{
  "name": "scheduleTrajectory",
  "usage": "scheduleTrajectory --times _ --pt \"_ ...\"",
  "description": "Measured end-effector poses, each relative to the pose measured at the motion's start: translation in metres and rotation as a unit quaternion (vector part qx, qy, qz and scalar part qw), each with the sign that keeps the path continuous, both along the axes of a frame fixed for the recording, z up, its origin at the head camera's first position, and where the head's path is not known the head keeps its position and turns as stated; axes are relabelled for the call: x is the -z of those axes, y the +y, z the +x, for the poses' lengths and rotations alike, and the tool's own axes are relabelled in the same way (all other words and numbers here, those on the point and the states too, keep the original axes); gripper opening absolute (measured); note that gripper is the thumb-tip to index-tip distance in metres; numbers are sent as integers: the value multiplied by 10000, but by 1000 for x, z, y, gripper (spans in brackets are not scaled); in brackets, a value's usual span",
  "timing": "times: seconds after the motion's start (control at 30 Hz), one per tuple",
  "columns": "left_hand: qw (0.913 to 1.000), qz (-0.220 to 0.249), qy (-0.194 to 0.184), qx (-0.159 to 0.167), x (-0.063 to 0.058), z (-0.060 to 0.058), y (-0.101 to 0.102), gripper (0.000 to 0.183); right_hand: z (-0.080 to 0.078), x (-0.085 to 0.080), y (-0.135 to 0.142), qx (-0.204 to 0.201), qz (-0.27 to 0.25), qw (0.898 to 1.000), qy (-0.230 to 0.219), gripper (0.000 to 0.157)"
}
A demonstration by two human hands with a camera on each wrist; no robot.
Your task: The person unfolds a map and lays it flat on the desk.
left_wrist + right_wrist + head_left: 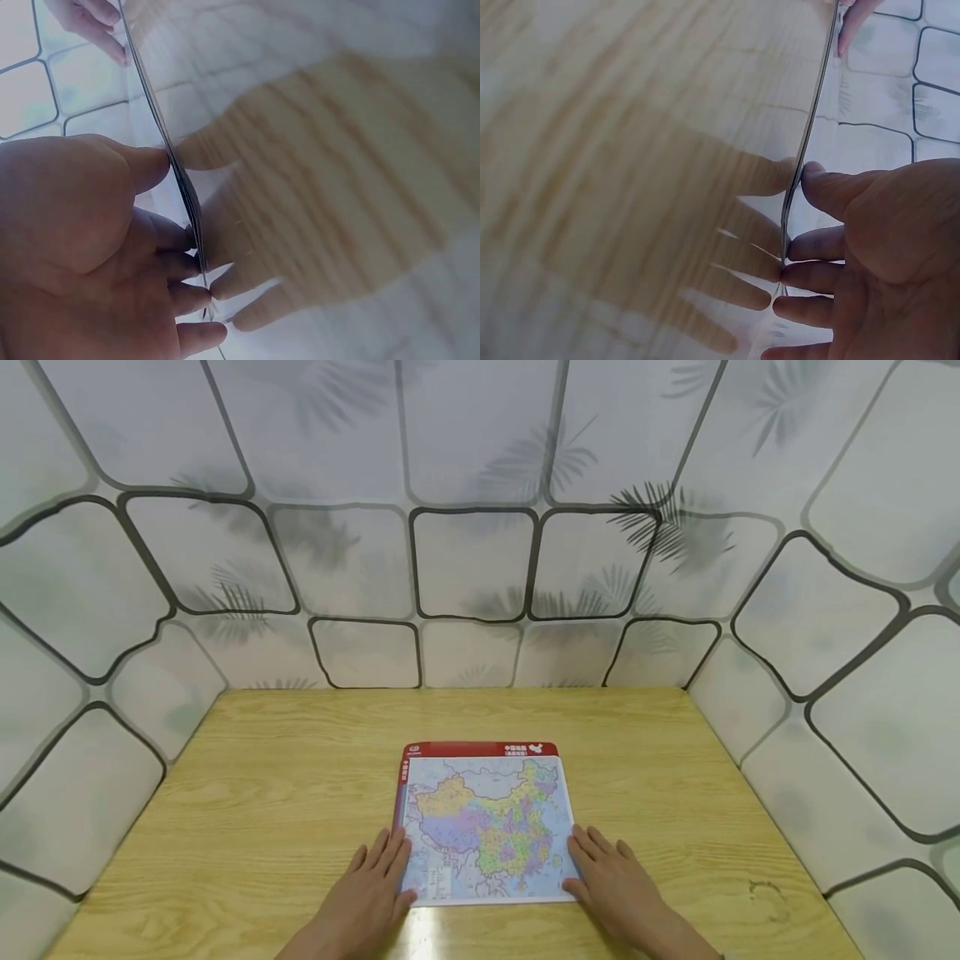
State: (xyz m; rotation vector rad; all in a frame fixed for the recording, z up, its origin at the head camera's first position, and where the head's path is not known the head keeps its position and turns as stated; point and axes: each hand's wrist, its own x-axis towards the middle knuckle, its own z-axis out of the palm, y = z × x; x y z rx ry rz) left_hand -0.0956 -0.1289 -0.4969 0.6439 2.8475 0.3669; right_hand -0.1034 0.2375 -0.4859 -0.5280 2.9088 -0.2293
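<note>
A flat map of China (487, 822) with a red strip along its top and left edges lies on the wooden table. On its lower left edge, my left hand (367, 885) rests with fingers extended and touching the side. My right hand (618, 889) mirrors it at the lower right edge, fingers also extended. From the left wrist, the map's thin layered edge (190, 202) meets the thumb and fingertips of the left hand (97, 240). In the right wrist view, the thumb and fingertips of the right hand (889, 247) touch the opposite thin edge (810, 120).
The glossy wood-grain table (285, 785) reflects both hands in the wrist views. Pale curtains (480, 560) with dark rounded outlines and leaf prints enclose the table at the back and sides. A faint ring-shaped mark (768, 897) shows on the table at right.
</note>
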Motion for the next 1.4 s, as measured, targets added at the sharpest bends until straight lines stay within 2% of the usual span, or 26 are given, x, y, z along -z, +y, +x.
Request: scheduleTrajectory --times 0.33,0.5,0.77,0.87,1.03,1.17,1.27,1.4 --pt "9991 -76 354 217 -1 1 -2 69 -5 1 8 -135 -159 9998 31 61" --pt "9990 -144 300 304 -1 3 -1 70 -13 1 13 -342 -318 9987 227 59" --pt "9958 -269 616 617 -1 10 2 66 -30 2 16 -446 -348 9980 292 57" --pt "9960 -338 513 652 0 12 4 65 -35 1 17 -467 -344 9979 276 56" --pt "9962 -616 82 618 0 14 11 64 -41 -1 18 -533 -344 9974 335 54" --pt "9953 -689 -53 679 -1 16 14 62 -44 -2 18 -515 -406 9973 330 54" --pt "9962 -584 158 629 -7 15 11 57 -44 -3 18 -479 -550 9964 432 54" --pt "9951 -13 872 464 -18 3 0 51 -40 -2 12 -287 -929 9920 800 56"
